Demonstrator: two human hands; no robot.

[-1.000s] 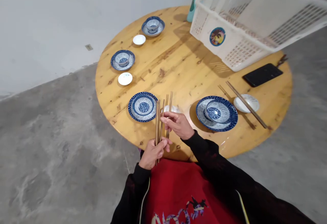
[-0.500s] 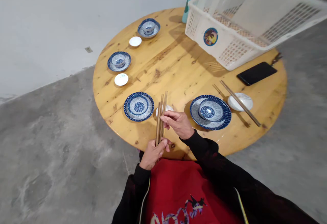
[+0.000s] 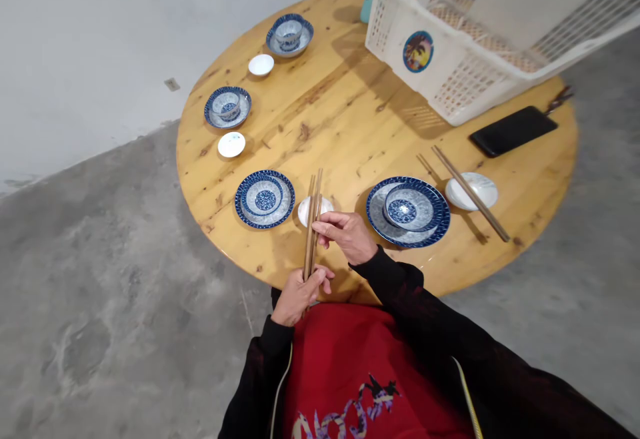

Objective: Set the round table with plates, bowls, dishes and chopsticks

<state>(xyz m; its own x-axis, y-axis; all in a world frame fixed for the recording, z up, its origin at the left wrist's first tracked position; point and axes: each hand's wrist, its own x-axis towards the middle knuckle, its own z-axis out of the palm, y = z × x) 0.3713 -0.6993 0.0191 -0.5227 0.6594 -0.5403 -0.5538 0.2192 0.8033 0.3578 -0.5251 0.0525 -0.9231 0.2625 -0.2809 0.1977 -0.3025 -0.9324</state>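
Observation:
My left hand [image 3: 299,295] grips the lower ends of a bundle of brown wooden chopsticks [image 3: 313,215] that point away from me. My right hand [image 3: 347,235] pinches the same bundle higher up, fingers closed round the sticks. The chopstick tips reach over a small white dish [image 3: 306,211] near the table's front edge. A blue patterned plate with a bowl [image 3: 264,197] sits just left of that dish. Another blue plate with a bowl [image 3: 407,211] lies to the right of my right hand.
On the round wooden table [image 3: 350,125] stand two more blue plate-and-bowl sets [image 3: 227,106] [image 3: 289,33], small white dishes [image 3: 231,145] [image 3: 261,65], a dish with a chopstick pair across it [image 3: 470,191], a black phone [image 3: 513,131] and a white plastic basket [image 3: 495,25].
The spread chopsticks have been gathered into one tight bundle between my hands. The view has shifted slightly, so the table sits a little higher in the picture.

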